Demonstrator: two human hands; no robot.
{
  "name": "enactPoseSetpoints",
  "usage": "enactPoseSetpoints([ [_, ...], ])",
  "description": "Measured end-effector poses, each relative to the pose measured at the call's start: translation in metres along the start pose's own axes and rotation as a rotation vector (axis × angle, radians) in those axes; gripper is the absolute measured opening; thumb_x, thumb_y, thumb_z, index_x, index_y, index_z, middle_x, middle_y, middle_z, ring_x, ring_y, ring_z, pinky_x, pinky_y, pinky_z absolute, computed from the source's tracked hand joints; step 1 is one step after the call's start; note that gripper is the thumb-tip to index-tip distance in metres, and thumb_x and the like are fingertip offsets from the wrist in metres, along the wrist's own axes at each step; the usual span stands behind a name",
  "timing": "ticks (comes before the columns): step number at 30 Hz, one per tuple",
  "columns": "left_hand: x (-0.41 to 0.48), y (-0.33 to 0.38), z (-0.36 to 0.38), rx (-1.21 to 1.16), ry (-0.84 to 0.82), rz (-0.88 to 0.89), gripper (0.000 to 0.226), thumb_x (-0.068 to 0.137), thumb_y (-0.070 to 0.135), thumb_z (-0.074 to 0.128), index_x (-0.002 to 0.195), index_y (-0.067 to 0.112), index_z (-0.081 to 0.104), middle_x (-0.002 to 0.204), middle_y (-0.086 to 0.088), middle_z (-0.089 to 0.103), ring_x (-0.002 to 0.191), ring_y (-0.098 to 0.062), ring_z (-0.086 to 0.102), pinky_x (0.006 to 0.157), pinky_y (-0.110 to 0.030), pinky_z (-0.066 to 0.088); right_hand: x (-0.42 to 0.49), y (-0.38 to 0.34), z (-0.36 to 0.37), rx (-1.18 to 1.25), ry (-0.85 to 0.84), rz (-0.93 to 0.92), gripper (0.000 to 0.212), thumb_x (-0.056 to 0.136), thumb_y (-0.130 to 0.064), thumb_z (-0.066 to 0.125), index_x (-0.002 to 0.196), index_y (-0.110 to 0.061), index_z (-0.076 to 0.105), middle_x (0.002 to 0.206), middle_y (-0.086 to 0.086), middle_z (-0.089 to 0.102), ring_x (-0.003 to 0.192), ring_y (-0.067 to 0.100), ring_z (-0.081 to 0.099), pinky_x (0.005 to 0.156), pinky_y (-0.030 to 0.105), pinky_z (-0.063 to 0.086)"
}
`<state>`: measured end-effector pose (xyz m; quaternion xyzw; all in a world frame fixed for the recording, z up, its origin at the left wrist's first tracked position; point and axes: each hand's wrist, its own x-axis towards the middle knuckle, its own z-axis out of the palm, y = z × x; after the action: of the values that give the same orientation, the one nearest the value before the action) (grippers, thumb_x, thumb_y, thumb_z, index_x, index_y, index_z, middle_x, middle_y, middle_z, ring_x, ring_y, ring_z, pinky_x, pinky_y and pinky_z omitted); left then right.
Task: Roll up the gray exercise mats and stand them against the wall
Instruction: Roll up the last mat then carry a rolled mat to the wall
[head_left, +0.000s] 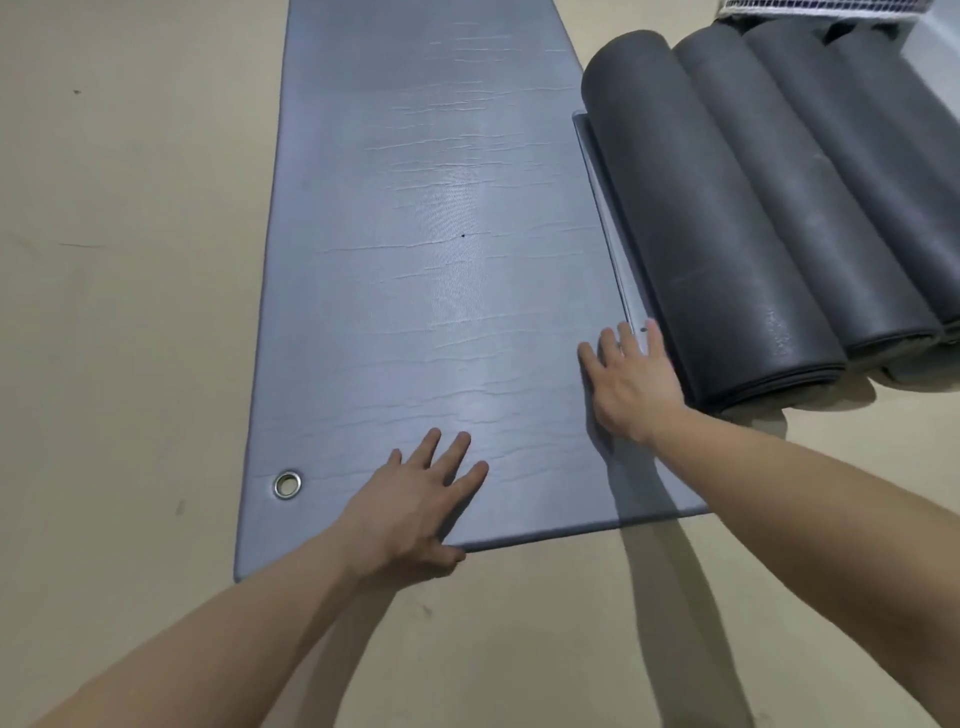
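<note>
Both hands lie flat, fingers spread, on the unrolled gray mat (415, 249): left hand (421, 499) at its near edge, right hand (631, 379) beside the nearest rolled mat (711, 218).

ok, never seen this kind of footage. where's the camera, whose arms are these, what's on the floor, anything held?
There is no machine here: a person wears one wide-angle camera on the head, looking down, so the two bare arms are their own. On the beige floor lies one flat gray mat with a metal eyelet near its close corner. To its right, several rolled mats lie on their sides, side by side. The left hand rests flat on the mat's near end, fingers straight, thumb at the edge. The right hand lies flat at the mat's right edge, beside the rolled mats. Nothing is gripped.
</note>
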<state>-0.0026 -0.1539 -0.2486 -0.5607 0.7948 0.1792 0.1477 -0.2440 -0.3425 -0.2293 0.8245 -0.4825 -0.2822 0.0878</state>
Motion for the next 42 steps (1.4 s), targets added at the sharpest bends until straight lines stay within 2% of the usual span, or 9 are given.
enactPoseSetpoints([
  [3, -0.005, 0.002, 0.002, 0.032, 0.036, 0.012, 0.075, 0.083, 0.053, 0.045, 0.148, 0.023, 0.025, 0.168, -0.011, 0.015, 0.151, -0.043, 0.02, 0.071, -0.044, 0.045, 0.004, 0.031, 0.016, -0.092, -0.061, 0.045, 0.062, 0.106, -0.023, 0.018, 0.164, -0.015, -0.001, 0.172, 0.008, 0.01, 0.15, 0.038, 0.028, 0.127, 0.052, 0.002],
  [7, -0.012, -0.01, 0.015, 0.052, 0.04, 0.04, 0.072, 0.095, 0.05, 0.027, 0.159, 0.019, 0.016, 0.171, -0.014, 0.012, 0.155, -0.044, 0.018, 0.085, -0.049, 0.053, 0.004, 0.041, 0.025, -0.211, -0.037, -0.025, 0.063, 0.105, -0.019, 0.013, 0.164, -0.012, -0.008, 0.173, 0.001, 0.001, 0.149, 0.028, 0.034, 0.128, 0.044, 0.001],
  [16, -0.031, -0.085, 0.035, 0.107, 0.189, 0.019, 0.066, 0.084, 0.045, 0.045, 0.14, 0.011, 0.052, 0.145, -0.01, 0.06, 0.124, -0.039, 0.064, 0.051, -0.036, 0.059, 0.008, 0.048, 0.031, -0.242, -0.004, -0.067, 0.077, 0.086, -0.019, -0.012, 0.162, -0.007, -0.01, 0.173, 0.004, 0.003, 0.141, 0.024, 0.041, 0.127, 0.041, 0.006],
  [20, -0.043, -0.112, 0.032, 0.123, 0.201, -0.09, 0.064, 0.08, 0.042, 0.044, 0.131, 0.012, 0.067, 0.135, -0.006, 0.068, 0.112, -0.035, 0.072, 0.045, -0.034, 0.057, 0.012, 0.049, 0.025, -0.181, 0.002, -0.028, 0.066, 0.1, -0.017, 0.01, 0.163, -0.011, -0.006, 0.173, 0.001, 0.005, 0.14, 0.021, 0.043, 0.127, 0.039, 0.006],
  [23, -0.048, -0.118, 0.028, 0.139, 0.186, -0.154, 0.062, 0.076, 0.041, 0.043, 0.121, 0.011, 0.074, 0.125, -0.006, 0.074, 0.098, -0.035, 0.076, 0.039, -0.033, 0.055, 0.015, 0.043, 0.019, -0.079, -0.024, 0.057, 0.063, 0.101, -0.019, 0.017, 0.162, -0.011, 0.006, 0.172, 0.003, 0.015, 0.14, 0.022, 0.045, 0.126, 0.038, 0.01],
  [27, -0.047, -0.106, 0.03, 0.147, 0.033, -0.227, 0.069, 0.071, 0.049, 0.066, 0.128, 0.009, 0.062, 0.125, -0.013, 0.072, 0.092, -0.043, 0.075, 0.034, -0.037, 0.051, -0.003, -0.007, -0.007, 0.14, -0.171, 0.213, 0.045, 0.103, -0.036, 0.034, 0.132, -0.005, 0.049, 0.137, 0.016, 0.058, 0.121, 0.034, 0.059, 0.1, 0.041, 0.049],
  [30, -0.04, -0.098, 0.026, 0.144, 0.001, -0.291, 0.089, 0.045, 0.029, 0.096, 0.126, 0.009, 0.066, 0.118, -0.022, 0.073, 0.079, -0.049, 0.073, 0.033, -0.039, 0.048, -0.019, -0.031, -0.002, 0.28, -0.254, 0.268, 0.062, 0.108, -0.038, 0.026, 0.154, 0.005, 0.027, 0.149, 0.03, 0.038, 0.132, 0.046, 0.046, 0.102, 0.047, 0.047],
  [34, -0.045, -0.093, 0.019, 0.114, 0.052, -0.286, 0.101, 0.04, 0.011, 0.096, 0.136, 0.014, 0.061, 0.115, -0.026, 0.073, 0.076, -0.052, 0.073, 0.03, -0.038, 0.046, -0.018, -0.03, 0.006, 0.543, -0.367, 0.48, 0.08, 0.106, -0.058, 0.016, 0.162, -0.01, -0.015, 0.164, 0.033, 0.009, 0.141, 0.047, 0.04, 0.11, 0.048, 0.041],
  [42, -0.056, -0.085, 0.016, 0.117, 0.112, -0.253, 0.107, 0.04, -0.013, 0.085, 0.137, 0.015, 0.05, 0.114, -0.031, 0.07, 0.073, -0.056, 0.07, 0.026, -0.039, 0.043, -0.023, -0.049, 0.003, 0.593, -0.301, 0.562, 0.074, 0.107, -0.052, 0.023, 0.163, -0.02, -0.013, 0.158, 0.028, 0.017, 0.124, 0.038, 0.054, 0.099, 0.045, 0.044],
])
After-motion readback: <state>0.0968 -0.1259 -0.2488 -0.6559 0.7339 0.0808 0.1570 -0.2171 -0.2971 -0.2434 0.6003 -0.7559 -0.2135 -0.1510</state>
